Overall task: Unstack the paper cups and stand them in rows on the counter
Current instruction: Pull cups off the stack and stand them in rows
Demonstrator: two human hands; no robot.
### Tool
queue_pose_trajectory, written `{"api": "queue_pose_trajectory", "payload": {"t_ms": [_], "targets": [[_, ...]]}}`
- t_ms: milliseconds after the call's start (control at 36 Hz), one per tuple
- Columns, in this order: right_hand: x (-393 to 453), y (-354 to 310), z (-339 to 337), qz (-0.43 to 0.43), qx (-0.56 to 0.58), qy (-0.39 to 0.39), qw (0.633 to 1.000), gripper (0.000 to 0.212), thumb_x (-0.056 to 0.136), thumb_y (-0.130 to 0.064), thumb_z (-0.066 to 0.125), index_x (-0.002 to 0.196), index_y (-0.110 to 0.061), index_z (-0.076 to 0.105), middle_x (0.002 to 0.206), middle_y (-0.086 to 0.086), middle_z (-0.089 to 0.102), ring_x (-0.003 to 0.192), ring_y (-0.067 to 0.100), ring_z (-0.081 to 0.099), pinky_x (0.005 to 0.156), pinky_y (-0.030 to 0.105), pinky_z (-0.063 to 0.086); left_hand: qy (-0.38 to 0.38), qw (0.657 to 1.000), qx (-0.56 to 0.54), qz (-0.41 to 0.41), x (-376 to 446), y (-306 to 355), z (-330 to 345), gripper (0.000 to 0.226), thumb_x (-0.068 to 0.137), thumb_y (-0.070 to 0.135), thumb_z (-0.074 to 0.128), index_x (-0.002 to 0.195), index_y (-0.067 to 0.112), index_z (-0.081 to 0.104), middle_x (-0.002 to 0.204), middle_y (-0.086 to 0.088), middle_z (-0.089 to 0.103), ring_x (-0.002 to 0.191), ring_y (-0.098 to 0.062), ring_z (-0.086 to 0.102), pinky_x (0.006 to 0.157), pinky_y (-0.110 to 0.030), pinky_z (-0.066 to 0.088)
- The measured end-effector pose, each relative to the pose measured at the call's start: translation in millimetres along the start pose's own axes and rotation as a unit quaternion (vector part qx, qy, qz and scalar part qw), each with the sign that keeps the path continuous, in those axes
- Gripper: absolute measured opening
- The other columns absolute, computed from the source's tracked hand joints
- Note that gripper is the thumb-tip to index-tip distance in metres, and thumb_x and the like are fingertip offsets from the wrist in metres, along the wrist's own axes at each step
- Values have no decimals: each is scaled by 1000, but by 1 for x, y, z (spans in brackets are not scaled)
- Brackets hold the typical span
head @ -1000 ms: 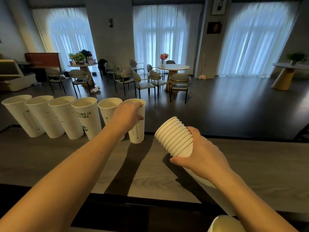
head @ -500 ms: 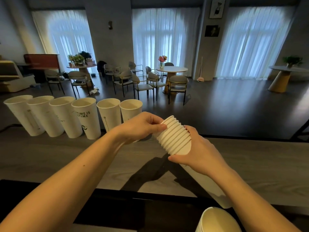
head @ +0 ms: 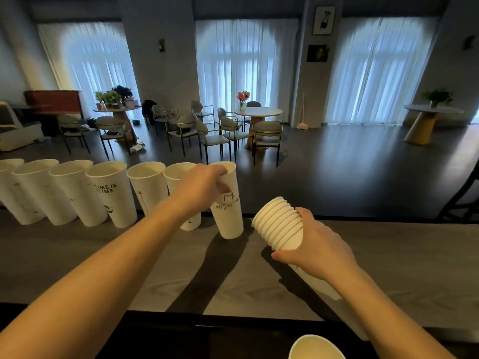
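Observation:
Several white paper cups stand in a row along the far edge of the grey counter. My left hand grips the rim of one more paper cup, which stands upright on the counter at the right end of that row. My right hand holds a stack of nested cups tilted on its side, rims pointing up and left, just right of the newly stood cup.
Another cup's rim shows at the bottom edge, below the counter's dark front edge. Bare counter stretches to the right of the stack. Beyond the counter lies a room with tables and chairs.
My left hand pulled a cup off the stack's top and carried it left and away, standing it at the right end of the row. The stack in my right hand barely moved.

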State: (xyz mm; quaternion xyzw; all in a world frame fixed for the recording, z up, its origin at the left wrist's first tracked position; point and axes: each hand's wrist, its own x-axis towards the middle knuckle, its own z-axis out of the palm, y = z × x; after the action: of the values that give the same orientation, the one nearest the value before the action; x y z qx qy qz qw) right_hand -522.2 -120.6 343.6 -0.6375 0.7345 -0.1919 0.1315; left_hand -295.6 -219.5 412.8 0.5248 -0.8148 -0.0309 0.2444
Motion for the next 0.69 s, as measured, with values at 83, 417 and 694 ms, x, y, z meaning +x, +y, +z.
{"api": "queue_pose_trajectory", "payload": {"t_ms": [83, 417, 694], "targets": [[8, -2, -1, -3, 18, 0, 1000, 109, 63, -65, 80, 148, -38, 17, 124, -7, 52, 102, 13, 53, 82, 36, 55, -2, 997, 75, 23, 8, -2, 21, 20, 90, 18, 66, 110, 17, 64, 104, -8, 69, 90, -24, 67, 70, -35, 56], [19, -5, 10, -19, 46, 5, 999, 108, 62, -66, 79, 147, -39, 19, 125, -8, 53, 106, 14, 55, 84, 39, 56, 29, 986, 163, 35, 32, -10, 39, 31, 91, 23, 63, 120, 14, 60, 111, -12, 68, 98, -28, 63, 71, -37, 50], [16, -3, 8, -35, 64, 7, 997, 110, 61, -68, 79, 147, -40, 17, 127, -9, 52, 109, 13, 55, 86, 41, 56, 92, 986, -125, 65, 5, 22, 23, 35, 98, 37, 50, 128, 21, 55, 116, 6, 64, 104, -8, 59, 89, -29, 50]]}}
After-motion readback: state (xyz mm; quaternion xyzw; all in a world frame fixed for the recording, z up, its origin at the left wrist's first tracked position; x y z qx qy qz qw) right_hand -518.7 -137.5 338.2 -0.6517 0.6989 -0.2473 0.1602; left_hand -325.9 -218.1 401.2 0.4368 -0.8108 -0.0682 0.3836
